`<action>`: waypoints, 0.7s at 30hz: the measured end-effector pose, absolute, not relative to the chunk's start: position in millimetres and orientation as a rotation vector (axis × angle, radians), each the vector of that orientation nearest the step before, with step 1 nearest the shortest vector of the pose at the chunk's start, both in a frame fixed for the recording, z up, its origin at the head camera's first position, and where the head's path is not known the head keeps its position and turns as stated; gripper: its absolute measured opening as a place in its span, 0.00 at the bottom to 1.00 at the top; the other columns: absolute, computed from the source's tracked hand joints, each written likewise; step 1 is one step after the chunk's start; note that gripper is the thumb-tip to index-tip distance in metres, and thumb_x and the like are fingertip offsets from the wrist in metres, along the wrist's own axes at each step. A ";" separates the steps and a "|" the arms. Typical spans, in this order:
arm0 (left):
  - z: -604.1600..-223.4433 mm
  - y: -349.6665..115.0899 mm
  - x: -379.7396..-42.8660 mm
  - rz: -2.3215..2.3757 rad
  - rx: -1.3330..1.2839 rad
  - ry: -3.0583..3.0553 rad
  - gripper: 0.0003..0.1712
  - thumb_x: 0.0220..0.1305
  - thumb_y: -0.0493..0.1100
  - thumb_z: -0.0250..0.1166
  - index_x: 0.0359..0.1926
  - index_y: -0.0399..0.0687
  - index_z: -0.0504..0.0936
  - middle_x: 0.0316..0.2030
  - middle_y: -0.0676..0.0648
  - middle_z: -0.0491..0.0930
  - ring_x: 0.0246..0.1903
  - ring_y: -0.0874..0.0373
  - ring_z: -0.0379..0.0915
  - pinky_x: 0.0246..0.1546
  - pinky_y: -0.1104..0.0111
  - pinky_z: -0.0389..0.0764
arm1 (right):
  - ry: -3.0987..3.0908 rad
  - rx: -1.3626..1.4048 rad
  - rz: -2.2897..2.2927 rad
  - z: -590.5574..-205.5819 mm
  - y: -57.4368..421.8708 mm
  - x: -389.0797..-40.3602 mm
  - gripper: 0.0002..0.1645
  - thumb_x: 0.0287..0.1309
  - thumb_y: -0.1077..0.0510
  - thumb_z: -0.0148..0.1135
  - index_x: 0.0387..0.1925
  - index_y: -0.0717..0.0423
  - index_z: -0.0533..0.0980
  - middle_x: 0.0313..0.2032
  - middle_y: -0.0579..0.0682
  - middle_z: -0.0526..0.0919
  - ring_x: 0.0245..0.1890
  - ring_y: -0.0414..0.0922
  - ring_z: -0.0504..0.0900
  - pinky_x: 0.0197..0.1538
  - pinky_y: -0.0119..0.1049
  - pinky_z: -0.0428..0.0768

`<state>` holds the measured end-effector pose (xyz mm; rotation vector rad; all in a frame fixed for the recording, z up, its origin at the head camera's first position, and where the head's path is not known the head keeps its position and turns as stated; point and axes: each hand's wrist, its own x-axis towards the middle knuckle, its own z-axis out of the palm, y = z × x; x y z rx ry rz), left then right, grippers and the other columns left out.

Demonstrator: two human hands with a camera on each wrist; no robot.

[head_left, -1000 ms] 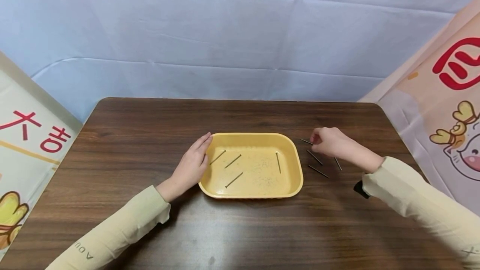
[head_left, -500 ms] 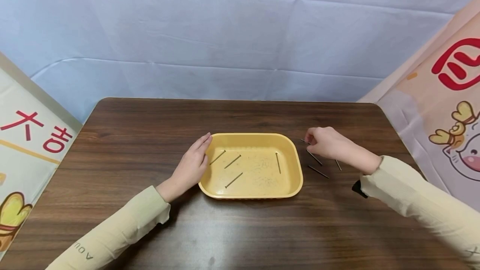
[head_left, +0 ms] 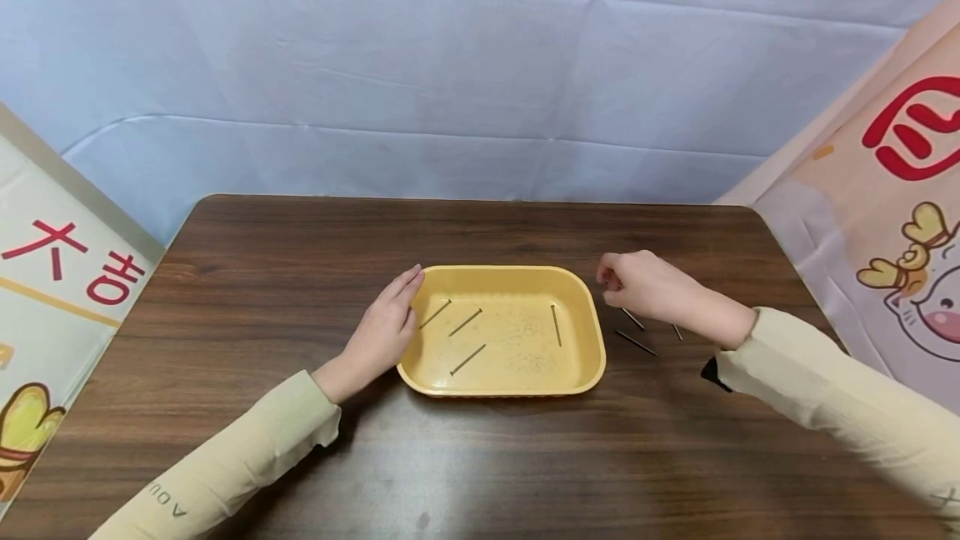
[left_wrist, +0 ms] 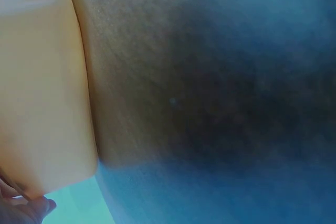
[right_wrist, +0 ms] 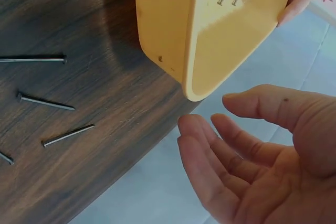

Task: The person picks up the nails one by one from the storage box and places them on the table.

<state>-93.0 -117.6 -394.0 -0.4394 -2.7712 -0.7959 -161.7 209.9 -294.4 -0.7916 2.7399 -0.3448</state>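
Observation:
A yellow plastic tray (head_left: 495, 392) stands on the table, with several nails (head_left: 468, 360) lying in it. My left hand (head_left: 378, 332) grips its left side, thumb at the rim and fingers along the wall. In the left wrist view, only fingertips (left_wrist: 37, 208) show at the edge of the tray (left_wrist: 47, 93). My right hand (head_left: 648, 286) hovers just beyond the tray's right end. The right wrist view shows this hand (right_wrist: 252, 166) holding nothing, its thumb apart from the loosely bent fingers. More nails (right_wrist: 68, 135) lie on the wood beside the tray, partly hidden by the hand in the head view.
The brown wooden table (head_left: 480, 465) has rounded far corners. Behind it hangs a pale cloth backdrop (head_left: 450, 82). Printed banners stand at the left (head_left: 67, 273) and right (head_left: 900, 215). A dark band (head_left: 716, 374) shows under the right sleeve.
My right hand has shifted left toward the tray, covering the farthest loose nail and uncovering less of the others. The left hand, the tray and the nails in it stay put.

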 end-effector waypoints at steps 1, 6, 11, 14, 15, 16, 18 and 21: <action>-394.1 -117.6 -93.2 -0.797 -0.439 -2.772 0.27 0.58 0.28 0.51 0.61 0.29 0.64 0.63 0.38 0.63 0.62 0.48 0.58 0.61 0.59 0.61 | 2.741 -0.803 -0.343 -293.7 209.1 -161.2 0.09 0.48 0.64 0.57 0.34 0.62 0.74 0.22 0.45 0.73 0.24 0.41 0.71 0.30 0.36 0.72; -395.0 -117.6 -94.4 -0.800 -0.434 -2.776 0.27 0.58 0.28 0.51 0.61 0.29 0.64 0.63 0.39 0.62 0.62 0.49 0.58 0.62 0.59 0.61 | 2.752 -0.851 -0.320 -290.8 204.7 -159.5 0.06 0.49 0.65 0.57 0.33 0.61 0.74 0.21 0.45 0.71 0.23 0.41 0.68 0.28 0.35 0.69; -396.3 -117.6 -95.3 -0.804 -0.439 -2.776 0.27 0.58 0.28 0.51 0.61 0.29 0.64 0.63 0.39 0.62 0.62 0.48 0.58 0.61 0.59 0.61 | 2.759 -0.852 -0.298 -290.1 201.2 -158.3 0.07 0.49 0.64 0.57 0.33 0.61 0.75 0.22 0.45 0.72 0.23 0.40 0.69 0.27 0.34 0.69; -397.1 -117.7 -95.9 -0.805 -0.445 -2.772 0.27 0.58 0.28 0.51 0.61 0.29 0.64 0.63 0.38 0.62 0.62 0.48 0.58 0.61 0.59 0.62 | 2.764 -0.842 -0.292 -290.7 199.4 -157.9 0.06 0.49 0.64 0.58 0.33 0.60 0.75 0.23 0.45 0.72 0.23 0.40 0.69 0.26 0.34 0.69; -397.3 -117.7 -96.1 -0.806 -0.447 -2.770 0.27 0.58 0.28 0.51 0.61 0.29 0.64 0.63 0.38 0.62 0.62 0.48 0.58 0.61 0.59 0.62 | 2.766 -0.841 -0.290 -290.8 198.7 -157.6 0.06 0.49 0.64 0.58 0.33 0.60 0.75 0.23 0.45 0.72 0.23 0.40 0.69 0.26 0.34 0.69; -397.5 -117.7 -96.3 -0.808 -0.448 -2.767 0.27 0.58 0.28 0.51 0.61 0.29 0.64 0.62 0.38 0.63 0.62 0.48 0.58 0.61 0.59 0.62 | 2.770 -0.842 -0.287 -291.2 197.9 -157.5 0.06 0.49 0.64 0.58 0.32 0.60 0.75 0.23 0.45 0.72 0.23 0.40 0.69 0.26 0.33 0.69; -397.7 -117.9 -96.7 -0.809 -0.449 -2.763 0.27 0.58 0.28 0.51 0.61 0.29 0.64 0.62 0.38 0.63 0.62 0.48 0.58 0.61 0.59 0.62 | 2.774 -0.851 -0.275 -291.9 195.9 -157.4 0.05 0.50 0.62 0.58 0.31 0.59 0.75 0.22 0.44 0.72 0.23 0.40 0.69 0.25 0.33 0.68; -397.8 -118.1 -97.0 -0.810 -0.451 -2.759 0.27 0.58 0.28 0.52 0.61 0.28 0.64 0.62 0.38 0.63 0.62 0.48 0.59 0.61 0.59 0.62 | 2.774 -0.861 -0.258 -292.2 192.0 -157.6 0.05 0.50 0.61 0.59 0.30 0.59 0.74 0.22 0.45 0.71 0.23 0.41 0.68 0.25 0.32 0.67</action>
